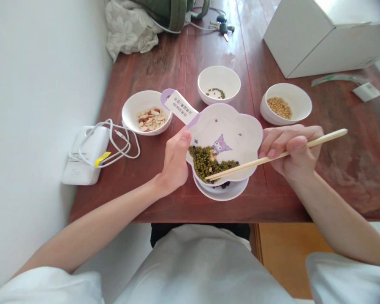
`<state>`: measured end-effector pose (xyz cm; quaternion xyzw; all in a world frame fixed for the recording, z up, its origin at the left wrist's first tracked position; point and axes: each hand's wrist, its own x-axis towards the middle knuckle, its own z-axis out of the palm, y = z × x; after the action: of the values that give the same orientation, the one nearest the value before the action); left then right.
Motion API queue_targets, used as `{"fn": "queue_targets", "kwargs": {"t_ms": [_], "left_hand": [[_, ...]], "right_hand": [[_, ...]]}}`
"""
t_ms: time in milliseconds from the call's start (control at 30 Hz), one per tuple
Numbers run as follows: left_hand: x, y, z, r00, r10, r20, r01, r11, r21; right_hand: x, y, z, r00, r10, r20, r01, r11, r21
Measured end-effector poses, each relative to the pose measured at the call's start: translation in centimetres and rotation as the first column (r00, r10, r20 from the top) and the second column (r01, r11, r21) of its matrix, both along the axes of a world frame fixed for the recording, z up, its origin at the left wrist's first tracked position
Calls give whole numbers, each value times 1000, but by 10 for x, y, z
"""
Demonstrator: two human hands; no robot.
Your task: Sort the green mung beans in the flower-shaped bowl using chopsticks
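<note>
My left hand grips the left edge of a flower-shaped plate with a purple rim and a labelled handle. My right hand holds a pair of chopsticks and also touches the plate's right edge. Green mung beans, mixed with some dark and yellow beans, lie in the plate's lower left, where the chopstick tips rest. Partly hidden beneath the plate is a white bowl with black beans. Beyond stand bowls of peanuts, a few mung beans and soybeans.
A white power bank with a coiled cable lies by the wall at left. At the back are a green bag, patterned cloth and keys. A large white box occupies the back right.
</note>
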<state>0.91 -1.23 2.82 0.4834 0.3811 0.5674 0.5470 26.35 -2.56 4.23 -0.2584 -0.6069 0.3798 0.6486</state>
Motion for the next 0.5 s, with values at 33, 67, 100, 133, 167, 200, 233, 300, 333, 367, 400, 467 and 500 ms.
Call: {"fn": "queue_targets", "kwargs": {"t_ms": [33,67,100,133,167,200,233,300,333,367,400,467,500], "left_hand": [[0,0,0,1000,-15,6,15,1000,8],[0,1,1,999,-32,6,32,999,18],[1,1,1,999,-47,5,46,999,29],[1,1,1,998,-58,5,58,998,39],[0,1,0,998,-65,7,65,997,45],[0,1,0,998,-69,9,68,996,51],[0,1,0,998,-67,12,66,997,51],[-1,1,-1,999,-49,9,49,998,35],[-1,1,-1,999,-38,4,38,999,25],[-2,1,-1,1000,-25,-1,25,1000,17],[-2,0,-1,1000,-17,-6,17,1000,12],[-2,0,-1,1000,-13,-13,13,1000,13],[-2,1,-2,1000,-16,-13,16,1000,19]], "right_hand": [[1,0,0,1000,5,-3,-5,1000,-4],[1,-1,0,1000,10,-5,-10,1000,-5],[1,-1,0,1000,14,-5,-14,1000,-9],[2,-1,0,1000,14,-6,-14,1000,-11],[2,0,0,1000,15,-4,-15,1000,-17],[2,0,0,1000,16,0,-16,1000,-24],[2,1,0,1000,15,3,-15,999,-30],[3,2,-1,1000,9,9,-9,999,-31],[3,3,-2,1000,7,14,-7,1000,-30],[4,4,-2,1000,7,18,-6,1000,-29],[4,4,-3,1000,6,17,-6,1000,-25],[5,5,-4,1000,13,16,-13,1000,-23],[5,5,-4,1000,17,14,-17,1000,-23]]}}
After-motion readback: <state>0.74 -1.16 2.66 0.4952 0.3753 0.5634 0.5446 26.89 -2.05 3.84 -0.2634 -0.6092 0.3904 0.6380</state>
